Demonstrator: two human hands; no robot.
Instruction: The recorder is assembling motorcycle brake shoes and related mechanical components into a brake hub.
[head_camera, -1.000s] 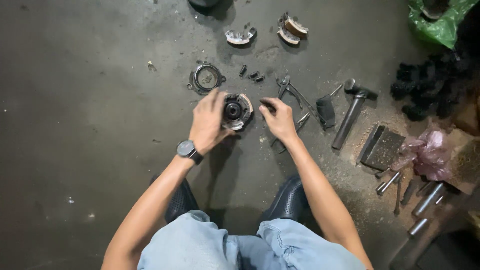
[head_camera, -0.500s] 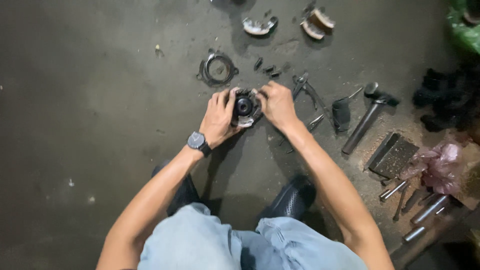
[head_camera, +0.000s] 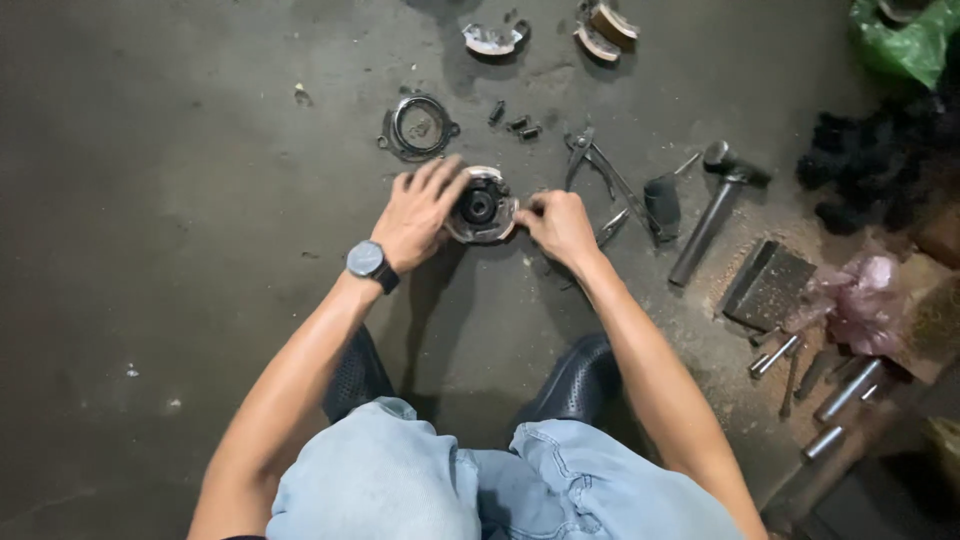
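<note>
A round metal clutch-like part (head_camera: 482, 205) with a black centre lies on the dark concrete floor. My left hand (head_camera: 418, 212), with a watch on its wrist, rests fingers-spread against the part's left rim. My right hand (head_camera: 560, 225) pinches the part's right edge with thumb and fingertips. Both hands touch the same part. What the right fingertips pinch is too small to tell.
A ring-shaped plate (head_camera: 418, 127) and small bolts (head_camera: 520, 125) lie just beyond the part. Pliers (head_camera: 595, 165), a hammer (head_camera: 715, 205), brake shoes (head_camera: 600, 28), a flat metal block (head_camera: 770, 285), steel pins (head_camera: 835, 400) and a green bag (head_camera: 905, 40) sit to the right.
My right hand has moved in from the part's right side onto its edge. My left hand has spread its fingers on the left rim. The view has shifted slightly.
</note>
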